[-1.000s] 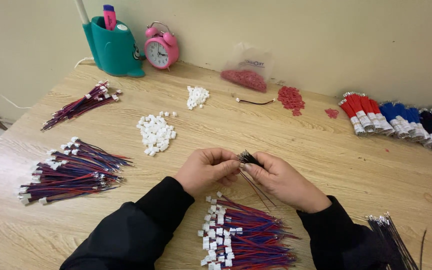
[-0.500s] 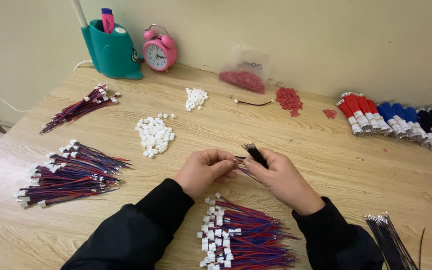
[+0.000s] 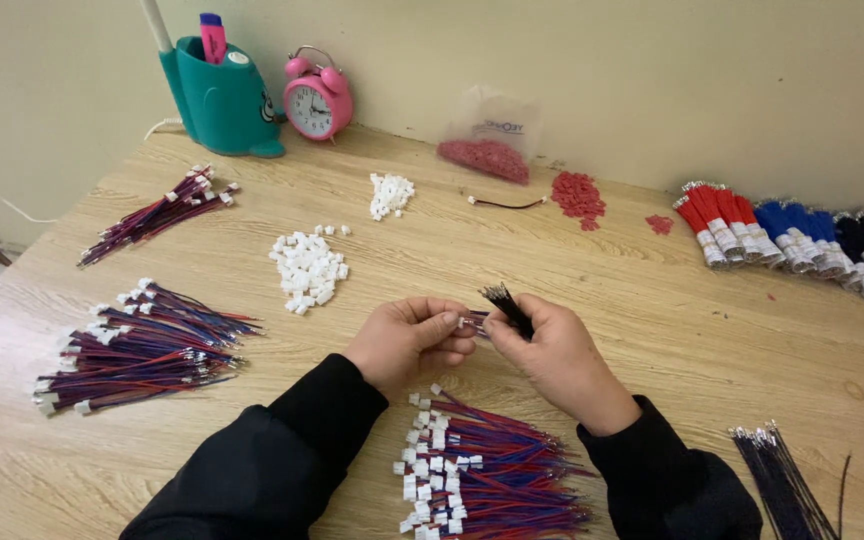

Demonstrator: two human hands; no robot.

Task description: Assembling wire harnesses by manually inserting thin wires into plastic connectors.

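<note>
A wooden table (image 3: 652, 330) carries wire bundles (image 3: 142, 345), white connectors (image 3: 309, 268) and, seemingly, red beads (image 3: 578, 195).

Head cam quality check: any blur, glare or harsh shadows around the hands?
Head view: even, soft light with no glare on the wooden table; only faint shadows under the left hand and right hand; both hands are sharp, and the thin black wires in the right hand are resolved, though what the fingertips pinch is too small to tell.

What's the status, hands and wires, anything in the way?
Left hand pinching a wire end. Right hand shut on black wire bundle. Finished wire pile below wrists; nothing blocking.
</note>
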